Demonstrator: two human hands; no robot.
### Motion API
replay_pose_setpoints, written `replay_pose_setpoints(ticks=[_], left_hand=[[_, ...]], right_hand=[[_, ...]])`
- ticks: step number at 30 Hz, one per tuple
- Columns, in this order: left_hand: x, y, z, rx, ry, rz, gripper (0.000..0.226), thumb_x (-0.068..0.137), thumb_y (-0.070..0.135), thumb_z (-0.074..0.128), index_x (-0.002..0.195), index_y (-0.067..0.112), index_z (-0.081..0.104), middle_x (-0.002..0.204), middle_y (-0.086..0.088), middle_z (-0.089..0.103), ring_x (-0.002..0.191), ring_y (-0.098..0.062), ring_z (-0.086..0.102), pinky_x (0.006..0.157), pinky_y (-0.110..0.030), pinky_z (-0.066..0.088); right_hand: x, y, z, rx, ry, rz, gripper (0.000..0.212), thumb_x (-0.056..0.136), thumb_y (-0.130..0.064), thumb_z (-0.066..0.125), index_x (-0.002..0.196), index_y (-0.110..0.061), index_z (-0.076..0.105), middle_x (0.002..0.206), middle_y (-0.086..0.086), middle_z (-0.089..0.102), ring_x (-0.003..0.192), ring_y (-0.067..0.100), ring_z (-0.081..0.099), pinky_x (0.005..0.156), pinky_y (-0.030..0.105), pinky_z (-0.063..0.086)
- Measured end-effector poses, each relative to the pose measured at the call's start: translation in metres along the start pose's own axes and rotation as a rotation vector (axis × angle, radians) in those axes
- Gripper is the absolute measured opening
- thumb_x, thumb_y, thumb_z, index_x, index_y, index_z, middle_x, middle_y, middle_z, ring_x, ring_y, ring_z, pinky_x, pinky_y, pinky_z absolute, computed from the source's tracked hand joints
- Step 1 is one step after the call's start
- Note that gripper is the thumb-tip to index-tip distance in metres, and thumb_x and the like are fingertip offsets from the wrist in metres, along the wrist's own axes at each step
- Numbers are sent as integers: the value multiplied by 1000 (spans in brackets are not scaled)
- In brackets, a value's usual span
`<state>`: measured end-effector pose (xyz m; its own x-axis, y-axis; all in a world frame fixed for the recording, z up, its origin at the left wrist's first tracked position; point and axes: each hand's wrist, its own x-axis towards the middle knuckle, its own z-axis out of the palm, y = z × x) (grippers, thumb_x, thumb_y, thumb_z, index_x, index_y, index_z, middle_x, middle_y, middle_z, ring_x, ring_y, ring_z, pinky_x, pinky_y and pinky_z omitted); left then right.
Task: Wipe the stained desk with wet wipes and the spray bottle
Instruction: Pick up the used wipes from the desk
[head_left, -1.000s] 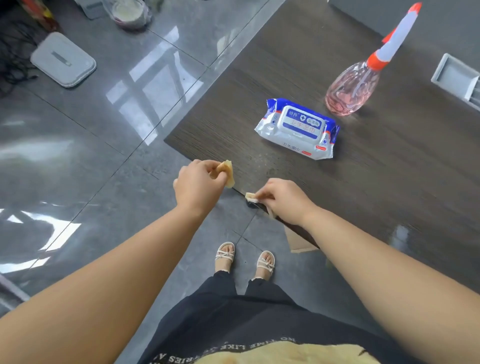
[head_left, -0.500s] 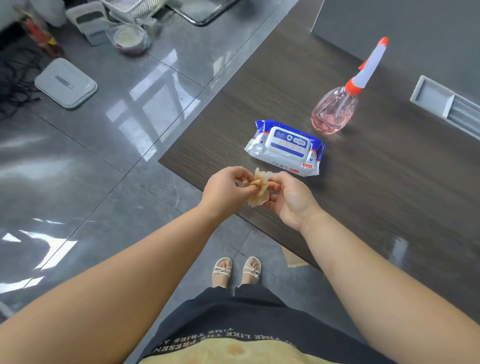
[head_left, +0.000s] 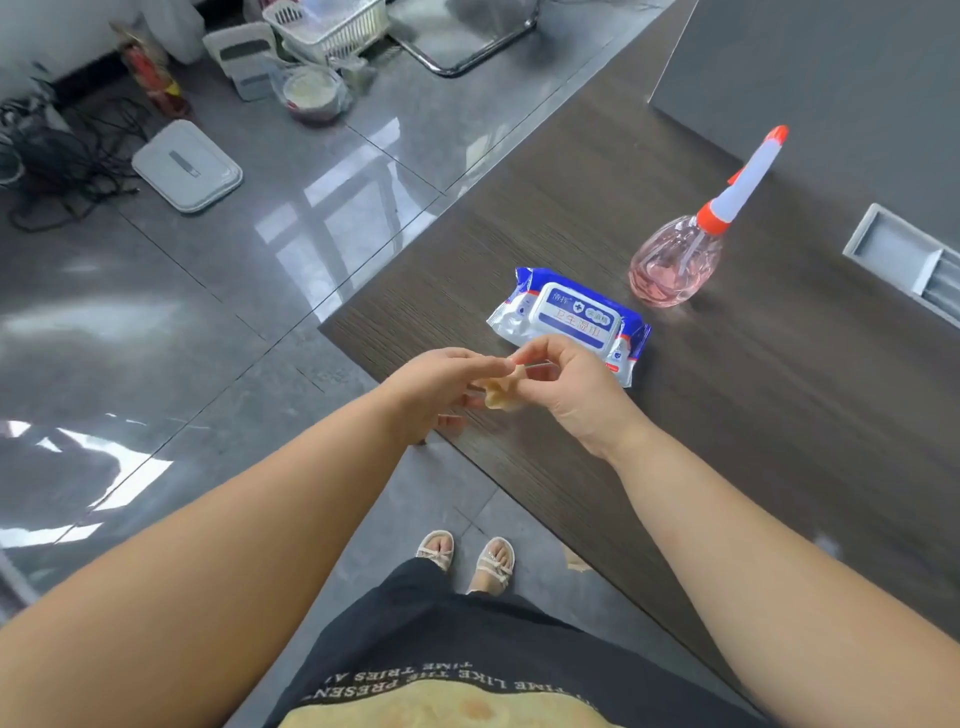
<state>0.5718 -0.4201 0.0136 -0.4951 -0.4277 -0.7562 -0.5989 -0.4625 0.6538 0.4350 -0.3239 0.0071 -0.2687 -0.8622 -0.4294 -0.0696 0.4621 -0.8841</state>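
Note:
A small crumpled yellowish wipe (head_left: 500, 396) is pinched between my left hand (head_left: 441, 387) and my right hand (head_left: 569, 387), held just above the near-left corner of the dark wood desk (head_left: 753, 415). Right behind my hands lies a blue and white wet wipes pack (head_left: 566, 317), lid closed. Farther back stands the pink spray bottle (head_left: 675, 265) with a white and orange nozzle, upright.
A grey recessed cable tray (head_left: 904, 265) sits in the desk at the right. On the glossy tiled floor at left lie a white flat box (head_left: 187, 165), tangled black cables (head_left: 57, 156), a basket (head_left: 327, 28) and containers. My sandalled feet (head_left: 467, 564) stand beside the desk edge.
My hands came together from apart at the desk edge, joining two scraps into one wad, then lifted slightly toward the wipes pack.

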Motion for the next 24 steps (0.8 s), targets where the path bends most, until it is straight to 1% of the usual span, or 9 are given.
replay_pose_setpoints(ticks=[4,7,10,14,17,18,20,22,24], left_hand=[[12,9,-19,-99,63,28,7,80,21,69,86,18,65,82,-1,67,77,-14,58,72,-31,42],[24,21,-44,-77,191,103,8,77,15,70,79,19,64,81,-3,66,73,-15,58,66,-28,42],[40,41,-80,-87,346,150,12,78,13,69,75,22,61,71,3,61,63,-9,53,54,-21,38],[76,71,-144,-60,470,142,15,81,15,69,75,21,56,71,2,55,61,-9,45,53,-20,33],[113,82,-186,-20,489,102,9,83,7,65,78,13,61,68,2,52,61,-10,44,49,-14,34],[128,83,-198,-13,489,75,6,84,5,64,86,10,63,67,2,51,60,-11,44,45,-11,34],[164,81,-216,6,476,0,18,84,4,63,102,10,65,68,0,50,54,-10,39,36,-9,32],[190,75,-227,42,451,-86,23,85,7,64,107,12,66,67,-2,48,51,-14,35,41,-17,32],[220,71,-232,91,408,-179,18,85,8,63,102,15,63,70,-3,47,60,-20,37,46,-22,27]], right_hand=[[24,-14,5,-24,-20,-58,23,79,-22,75,97,-25,59,100,-4,68,99,11,64,81,27,55],[55,-29,13,-55,-41,-92,25,82,-16,72,101,-25,58,103,-5,63,98,10,63,83,27,55],[101,-46,20,-197,43,-60,22,85,-17,66,105,-23,58,109,-1,61,97,14,59,87,30,50],[175,-65,28,-428,145,-25,20,89,-22,59,109,-20,62,112,0,61,103,15,55,82,22,38],[221,-69,36,-549,235,5,23,90,-22,56,112,-18,62,117,4,57,109,21,53,87,25,38],[234,-67,39,-587,275,32,26,90,-22,55,115,-17,61,119,6,55,111,23,52,90,27,38],[253,-61,40,-628,358,92,28,90,-20,53,117,-17,60,122,7,52,113,26,49,92,31,39],[255,-54,44,-624,412,105,26,89,-18,53,114,-18,62,120,6,50,112,26,49,91,33,42],[257,-47,48,-618,476,109,23,88,-16,55,109,-18,64,115,3,52,108,23,49,86,30,42]])
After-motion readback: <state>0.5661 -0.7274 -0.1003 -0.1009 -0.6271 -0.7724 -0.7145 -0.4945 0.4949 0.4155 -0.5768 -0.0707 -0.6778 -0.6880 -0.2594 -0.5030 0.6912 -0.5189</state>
